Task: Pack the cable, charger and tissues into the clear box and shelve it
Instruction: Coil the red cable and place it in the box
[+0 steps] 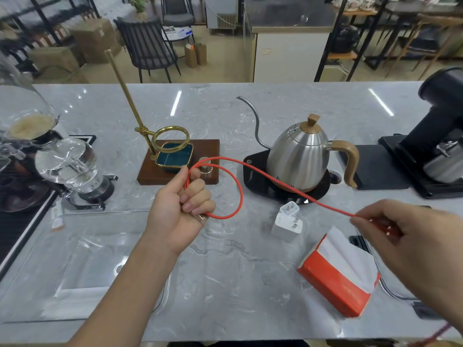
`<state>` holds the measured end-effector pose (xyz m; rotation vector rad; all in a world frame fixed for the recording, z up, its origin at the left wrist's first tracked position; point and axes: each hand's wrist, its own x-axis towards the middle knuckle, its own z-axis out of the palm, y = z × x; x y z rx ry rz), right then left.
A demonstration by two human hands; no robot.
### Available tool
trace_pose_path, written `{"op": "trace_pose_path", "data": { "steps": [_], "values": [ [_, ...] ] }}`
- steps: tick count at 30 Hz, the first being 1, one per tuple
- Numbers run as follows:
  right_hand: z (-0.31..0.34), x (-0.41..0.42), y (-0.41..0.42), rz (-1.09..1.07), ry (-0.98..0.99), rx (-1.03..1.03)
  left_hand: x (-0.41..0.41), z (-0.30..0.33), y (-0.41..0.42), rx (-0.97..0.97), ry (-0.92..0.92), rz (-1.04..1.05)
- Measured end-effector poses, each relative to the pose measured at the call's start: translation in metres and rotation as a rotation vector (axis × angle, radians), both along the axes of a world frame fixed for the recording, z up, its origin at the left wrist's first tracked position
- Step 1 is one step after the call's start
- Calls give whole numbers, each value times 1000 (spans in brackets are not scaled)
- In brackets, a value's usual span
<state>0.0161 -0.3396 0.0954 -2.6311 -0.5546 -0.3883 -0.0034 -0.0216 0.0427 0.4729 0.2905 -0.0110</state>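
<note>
Above the grey marble tabletop (pixel 225 246), the left hand (pixel 180 211) is closed around loops of a red braided cable (pixel 240 194), while the right hand (pixel 406 236) pinches the cable's stretched length. A white plug-in charger (pixel 286 221) and an orange tissue pack (pixel 338 276) lie between them; a clear plastic box (pixel 82 259) sits at left.

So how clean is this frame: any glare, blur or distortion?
Head view: ceiling-light streaks glare on the marble counter; wide-angle bending curves its far edge; background shelves look soft; the right hand is slightly smeared, the left hand and red cable sharp.
</note>
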Motion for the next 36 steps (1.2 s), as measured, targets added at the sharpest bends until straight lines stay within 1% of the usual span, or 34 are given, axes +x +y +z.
{"op": "trace_pose_path", "data": {
  "steps": [3, 6, 8, 12, 14, 16, 18, 20, 21, 24, 26, 28, 30, 32, 34, 36],
  "values": [
    [-1, -10, 17, 58, 65, -124, 0, 3, -3, -5, -52, 21],
    [-1, -14, 28, 112, 165, -183, 0, 7, -7, 16, -115, 19],
    [-4, -14, 34, 174, 233, -240, 0, 9, -11, 61, -140, 24],
    [-8, -12, 41, 257, 295, -329, 0, 12, -19, 203, -168, 38],
    [-7, -14, 44, 308, 300, -309, 0, 13, -24, 281, -167, 32],
    [-8, -16, 46, 353, 291, -226, 1, 13, -28, 358, -148, 24],
    [-11, -19, 49, 391, 223, -196, 1, 13, -31, 441, -120, 15],
    [-14, -22, 52, 409, 116, -171, 1, 14, -35, 527, -99, 16],
    [-15, -22, 53, 421, 88, -156, 2, 14, -37, 588, -95, 23],
    [-17, -23, 55, 444, 68, -104, 1, 13, -45, 875, -83, 44],
    [-20, -22, 55, 450, 64, -58, 0, 12, -49, 1043, -62, 20],
    [-22, -20, 55, 441, 56, -26, -3, 9, -50, 1233, -43, -51],
    [-24, -18, 54, 416, 50, -11, -6, 5, -49, 1543, -65, -135],
    [-25, -14, 52, 385, 26, 4, -11, 3, -47, 1809, -151, -230],
    [-27, -10, 49, 376, 21, 13, -15, 3, -43, 1956, -214, -343],
    [-30, -8, 46, 378, 35, 9, -19, 5, -37, 2053, -264, -432]
  ]
}}
